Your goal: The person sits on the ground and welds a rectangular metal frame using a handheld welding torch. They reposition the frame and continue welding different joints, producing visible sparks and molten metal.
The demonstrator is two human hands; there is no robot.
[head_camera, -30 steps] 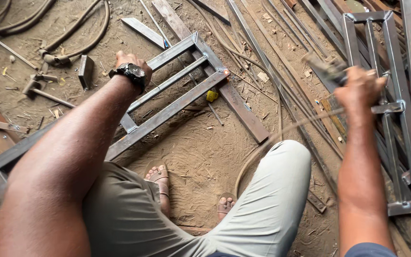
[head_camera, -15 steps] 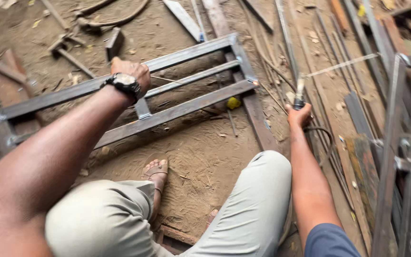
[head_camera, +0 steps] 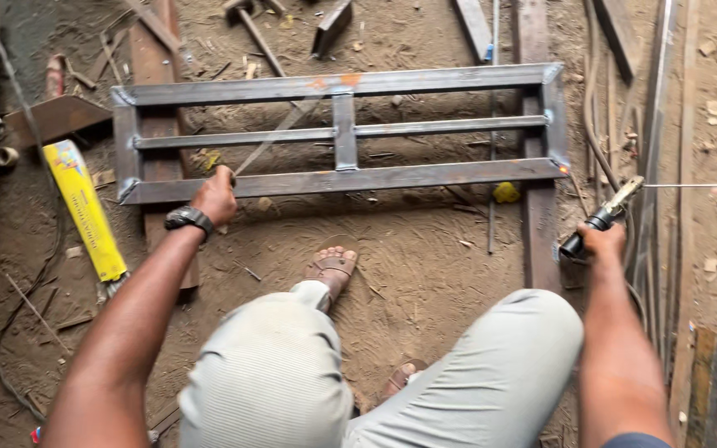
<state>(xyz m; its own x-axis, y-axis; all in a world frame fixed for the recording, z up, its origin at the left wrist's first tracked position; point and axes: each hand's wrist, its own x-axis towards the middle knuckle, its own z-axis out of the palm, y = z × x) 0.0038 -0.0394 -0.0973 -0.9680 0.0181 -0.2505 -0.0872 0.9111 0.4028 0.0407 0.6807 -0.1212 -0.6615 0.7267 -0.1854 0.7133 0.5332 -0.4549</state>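
Observation:
A rectangular steel frame with a middle rail and a short upright lies flat on the dirt floor. My left hand, a black watch on its wrist, grips a thin rod that slants up across the frame's near bar. My right hand is closed on the black handle of a welding electrode holder, to the right of the frame's right end. A thin electrode sticks out of the holder to the right. My knees and sandalled feet are below the frame.
A yellow packet lies left of the frame. Flat steel bars run under it. More bars and rods lie along the right edge. A hammer and metal offcuts lie beyond the frame. A cable trails by the holder.
The view has swung, so the frame now lies level and centred. My left hand has moved from the frame's far bar to its near bar. My right hand still holds the holder.

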